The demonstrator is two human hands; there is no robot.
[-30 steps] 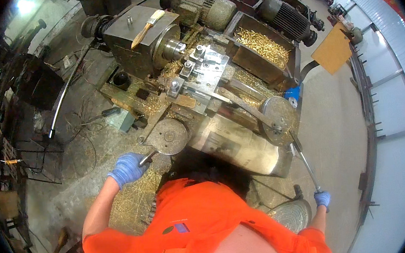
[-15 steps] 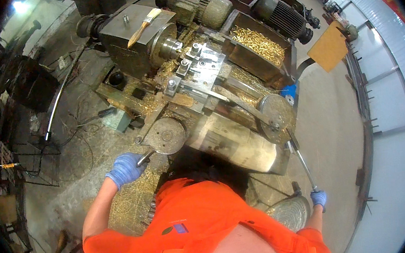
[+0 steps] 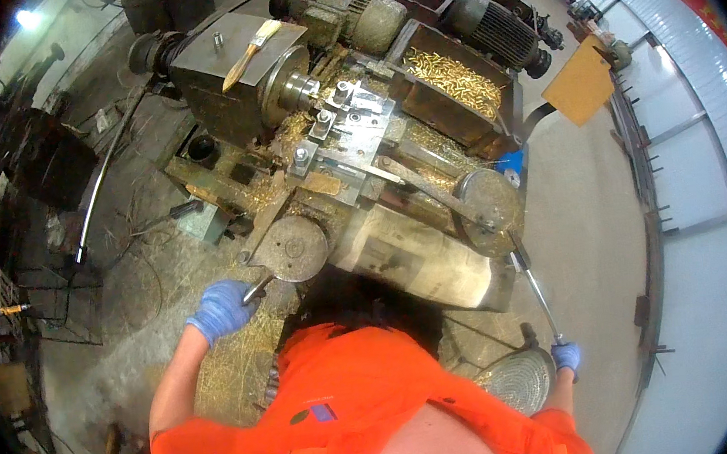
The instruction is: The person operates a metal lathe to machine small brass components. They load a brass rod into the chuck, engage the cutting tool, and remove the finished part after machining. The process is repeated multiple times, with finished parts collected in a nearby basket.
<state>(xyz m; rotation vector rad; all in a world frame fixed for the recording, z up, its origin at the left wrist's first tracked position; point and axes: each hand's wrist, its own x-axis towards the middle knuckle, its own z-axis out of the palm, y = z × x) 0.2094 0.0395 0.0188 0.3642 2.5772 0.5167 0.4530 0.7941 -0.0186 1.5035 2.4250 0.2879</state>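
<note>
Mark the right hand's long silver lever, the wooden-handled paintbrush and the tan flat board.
Long silver lever (image 3: 539, 296): head view, middle of the shaft.
Wooden-handled paintbrush (image 3: 243, 62): head view, on the handle.
Tan flat board (image 3: 577, 84): head view, its broad face.

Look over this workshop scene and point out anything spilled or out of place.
Golden shavings litter the floor by the machine, so they look spilled. A brush also lies loose atop the machine, perhaps an odd spot for it.
</note>
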